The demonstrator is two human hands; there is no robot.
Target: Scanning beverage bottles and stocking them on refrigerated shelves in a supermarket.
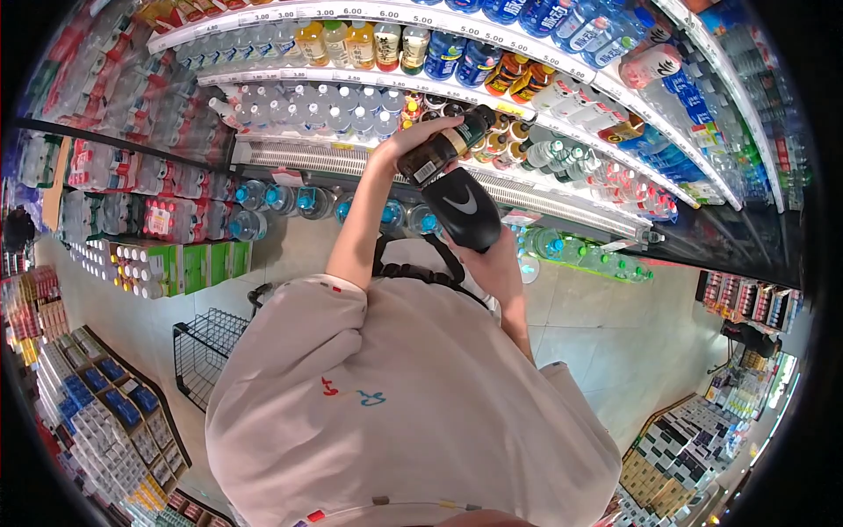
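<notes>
In the head view, a dark drink bottle [438, 155] lies slanted in my left hand [408, 138], its black cap towards the shelf and a printed code on the side near its base. My right hand [489, 267] is closed around a black handheld device [464, 207] with a grey curved mark, shaped like a barcode scanner. Its far end is close to the bottle's base; whether they touch cannot be told. Behind both hands stand rows of small bottles with dark and gold caps on the lowest cooler shelf [290, 145].
A wire shopping cart [209, 356] stands at the left. Large water jugs [315, 201] and green-capped bottles [593, 257] line the floor along the cooler. Wrapped bottle packs [164, 174] are stacked left. Box displays [685, 448] stand behind on the right.
</notes>
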